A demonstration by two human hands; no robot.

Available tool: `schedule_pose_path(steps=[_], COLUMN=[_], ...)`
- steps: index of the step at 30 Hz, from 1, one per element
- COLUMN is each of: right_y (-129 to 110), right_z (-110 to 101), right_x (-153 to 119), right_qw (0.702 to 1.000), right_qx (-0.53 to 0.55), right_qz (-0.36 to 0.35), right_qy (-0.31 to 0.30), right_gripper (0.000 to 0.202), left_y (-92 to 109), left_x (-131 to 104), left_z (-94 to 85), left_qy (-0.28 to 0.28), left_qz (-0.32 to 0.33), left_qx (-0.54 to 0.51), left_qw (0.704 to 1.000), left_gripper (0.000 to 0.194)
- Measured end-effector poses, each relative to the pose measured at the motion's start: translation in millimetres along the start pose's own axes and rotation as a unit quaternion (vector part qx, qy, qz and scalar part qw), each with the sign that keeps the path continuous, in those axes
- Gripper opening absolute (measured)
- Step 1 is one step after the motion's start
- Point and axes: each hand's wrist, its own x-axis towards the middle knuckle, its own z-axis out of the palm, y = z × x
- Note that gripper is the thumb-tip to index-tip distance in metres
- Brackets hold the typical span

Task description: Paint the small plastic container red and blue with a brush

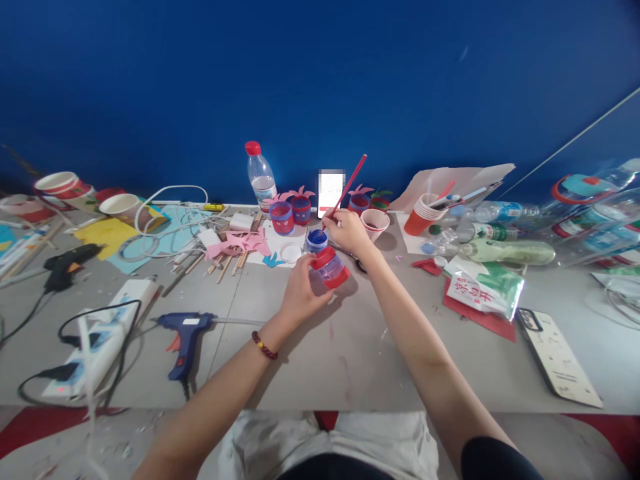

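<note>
My left hand point(299, 290) is closed around a small clear cup point(331, 268) with red bands and a purplish-blue middle, tilted on its side above the table. Pinched in my right hand point(349, 232) is a red-handled paintbrush point(354, 179). Its lower end reaches into an open jar of blue paint point(317, 241), just beyond the cup; the bristles are hidden. Behind stand painted cups point(281, 219) in red and purple with paper leaf tops. Close by lie a white round lid point(291, 252) and a blue paper leaf cutout point(273, 261). Scissors point(361, 265) are partly covered by my right arm.
A lit phone point(331, 193) leans at the wall beside a red-capped bottle point(261, 177). Left are a blue glue gun point(185, 337) and a power strip point(103, 340). Stacked paper cups point(424, 215), plastic bottles point(505, 250) and another phone point(560, 357) lie right.
</note>
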Motion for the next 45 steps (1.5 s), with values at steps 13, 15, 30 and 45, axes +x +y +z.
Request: schedule_pose_path(steps=[13, 15, 30, 45], right_y=[0.7, 1.2, 1.5, 6.1], right_z=[0.5, 1.2, 3.4, 7.5], right_x=[0.0, -0.1, -0.2, 0.8], right_qw=[1.0, 1.0, 1.0, 1.0], right_qx=[0.0, 0.013, -0.029, -0.014], right_qz=[0.007, -0.002, 0.0, -0.005], right_qy=[0.003, 0.011, -0.002, 0.024], right_gripper=[0.023, 0.024, 0.023, 0.022], left_y=[-2.1, -1.6, 0.3, 0.3], left_x=[-0.8, -0.7, -0.9, -1.0], left_z=[0.6, 0.6, 0.1, 0.9], left_qy=[-0.003, -0.004, -0.009, -0.013], left_qz=[0.001, 0.003, -0.005, -0.005], left_qx=[0.0, 0.0, -0.001, -0.004], left_qw=[1.0, 1.0, 1.0, 1.0], left_gripper=[0.075, 0.074, 0.073, 0.073])
